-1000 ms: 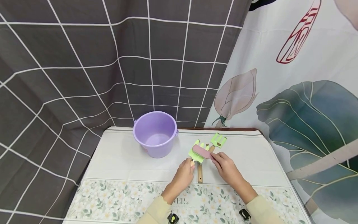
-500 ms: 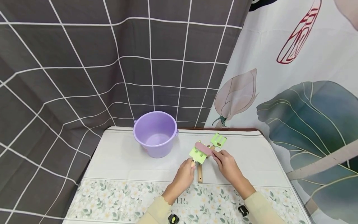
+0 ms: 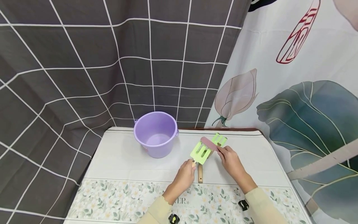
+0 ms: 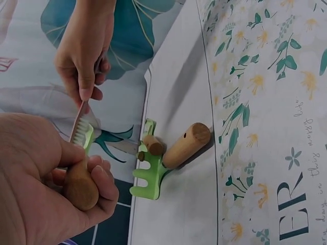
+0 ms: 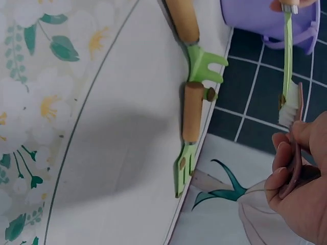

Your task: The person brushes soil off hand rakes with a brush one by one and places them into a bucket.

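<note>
My left hand [image 3: 184,172] grips the wooden handle of a small green garden fork [image 3: 199,154], its slotted head raised above the table. With my right hand [image 3: 230,160] I pinch a pink brush [image 3: 208,143]; in the right wrist view its white bristles [image 5: 290,104] lie against the fork's head, where a brown patch shows. Below lie a green hand rake [image 4: 148,184] with a wooden handle and another small green fork [image 5: 187,158], its handle overlapping the rake's head. Brown patches mark both of these too.
A purple bucket [image 3: 160,151] stands at the back left of the table, its inside bare. A white cloth with a floral band [image 3: 117,199] covers the table. Dark grid curtain [image 3: 84,77] and a printed white curtain [image 3: 251,109] hang behind.
The brush has slid outward along the fork toward its tip and a little right, with my right hand. The fork's slots now show more fully; the left hand has barely moved.
</note>
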Motion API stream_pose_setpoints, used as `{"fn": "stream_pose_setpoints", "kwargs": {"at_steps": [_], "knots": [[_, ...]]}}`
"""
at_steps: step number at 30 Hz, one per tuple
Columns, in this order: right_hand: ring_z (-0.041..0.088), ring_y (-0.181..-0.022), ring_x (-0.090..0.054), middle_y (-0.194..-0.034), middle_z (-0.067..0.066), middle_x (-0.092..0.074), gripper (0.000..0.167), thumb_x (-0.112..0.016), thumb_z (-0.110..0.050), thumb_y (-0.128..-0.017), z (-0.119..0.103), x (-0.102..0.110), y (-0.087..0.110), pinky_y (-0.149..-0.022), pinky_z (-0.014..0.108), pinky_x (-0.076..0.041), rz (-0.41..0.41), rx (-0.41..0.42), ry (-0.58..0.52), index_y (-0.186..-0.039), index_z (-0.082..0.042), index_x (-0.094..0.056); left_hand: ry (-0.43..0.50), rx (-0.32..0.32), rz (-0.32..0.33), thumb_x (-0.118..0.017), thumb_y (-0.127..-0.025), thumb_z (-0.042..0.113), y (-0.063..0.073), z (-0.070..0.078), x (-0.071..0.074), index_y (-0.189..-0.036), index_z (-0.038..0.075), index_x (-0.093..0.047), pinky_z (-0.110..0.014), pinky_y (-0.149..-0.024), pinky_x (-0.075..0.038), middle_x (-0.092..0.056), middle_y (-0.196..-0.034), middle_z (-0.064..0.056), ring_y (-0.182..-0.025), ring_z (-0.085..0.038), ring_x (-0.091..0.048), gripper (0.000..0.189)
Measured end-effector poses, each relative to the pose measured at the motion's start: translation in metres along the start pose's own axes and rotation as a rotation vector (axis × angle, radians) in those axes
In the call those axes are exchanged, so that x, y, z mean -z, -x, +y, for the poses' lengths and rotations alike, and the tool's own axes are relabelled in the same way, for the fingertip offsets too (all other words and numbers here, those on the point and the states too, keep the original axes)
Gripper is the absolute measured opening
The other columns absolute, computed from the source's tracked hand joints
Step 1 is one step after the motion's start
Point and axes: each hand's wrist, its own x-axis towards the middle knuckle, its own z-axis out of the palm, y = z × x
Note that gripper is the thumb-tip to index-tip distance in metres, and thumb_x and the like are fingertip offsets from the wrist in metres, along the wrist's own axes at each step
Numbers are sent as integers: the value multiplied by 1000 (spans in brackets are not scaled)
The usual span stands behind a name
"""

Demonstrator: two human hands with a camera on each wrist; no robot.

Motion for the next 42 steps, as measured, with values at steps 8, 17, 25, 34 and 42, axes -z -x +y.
{"fn": "stream_pose_setpoints", "kwargs": {"at_steps": [8, 17, 25, 34, 42], "knots": [[21, -81, -64, -98, 15, -68, 32, -68, -4, -98, 5, 6, 5, -66, 38, -58, 34, -45, -58, -129, 3, -68, 19, 20, -4, -52, -105, 8, -1, 0, 2, -137, -10, -50, -37, -80, -62, -62, -106, -14, -96, -25, -67, 36], [14, -84, -66, -100, 8, -68, 37, -75, -2, -92, 3, -4, 33, -66, 28, -60, 106, 115, -79, -129, -1, -70, 43, 28, -5, -51, -106, 7, -2, -2, 2, -136, -10, -50, -39, -85, -62, -61, -107, -14, -100, -27, -67, 35], [13, -82, -65, -99, 8, -66, 40, -76, 2, -90, 7, -15, 37, -66, 23, -57, 154, 120, -89, -129, -1, -69, 72, 1, -4, -48, -107, 7, -1, 0, 3, -137, -11, -49, -39, -87, -62, -62, -108, -14, -102, -28, -68, 36], [19, -82, -66, -98, 11, -66, 39, -75, 4, -90, 17, -21, 26, -66, 26, -58, 221, 101, -93, -128, 2, -69, 70, -10, -1, -48, -107, 8, 0, 2, 5, -136, -11, -50, -38, -83, -62, -61, -104, -13, -96, -23, -66, 34], [24, -84, -69, -98, 14, -66, 35, -74, 2, -92, 21, -25, 22, -70, 20, -55, 267, 55, -95, -126, 4, -70, 67, -19, -8, -49, -106, 7, 0, 3, 5, -135, -11, -50, -35, -81, -62, -62, -103, -13, -96, -25, -68, 34]]}}
